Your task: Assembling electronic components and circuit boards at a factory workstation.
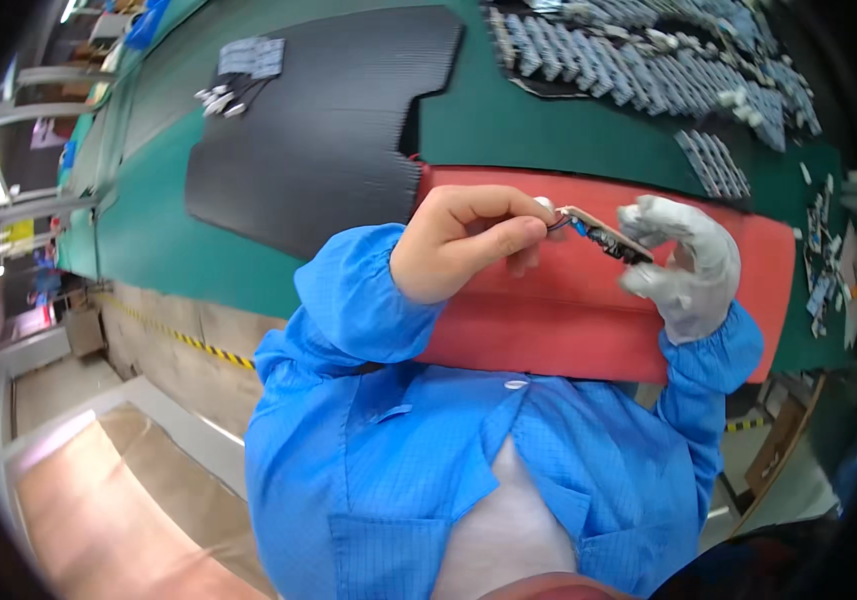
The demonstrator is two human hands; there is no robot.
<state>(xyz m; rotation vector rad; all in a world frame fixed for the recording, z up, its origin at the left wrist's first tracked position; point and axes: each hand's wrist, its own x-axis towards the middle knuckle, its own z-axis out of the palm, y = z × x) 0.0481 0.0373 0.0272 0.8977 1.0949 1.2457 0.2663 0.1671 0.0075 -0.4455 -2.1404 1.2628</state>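
Observation:
A small narrow circuit board (606,238) with dark and blue components is held up in the air, tilted down to the right. The thumb and fingers of my right hand (693,268), in a whitish glove, are closed around its right end. My bare left hand (470,240) pinches the dark wires (556,224) at the board's left end, thumb against forefinger. A white tip, perhaps a connector, shows just past the left fingers. Both hands are above a red mat (538,325).
The mat lies on a green-topped table (163,225). A black corrugated sheet (318,130) at far left bears a small stack of wired boards (251,60). Rows of similar boards (618,72) fill the far right, with a smaller group (713,165) nearer. Loose pieces (820,285) lie by the right edge.

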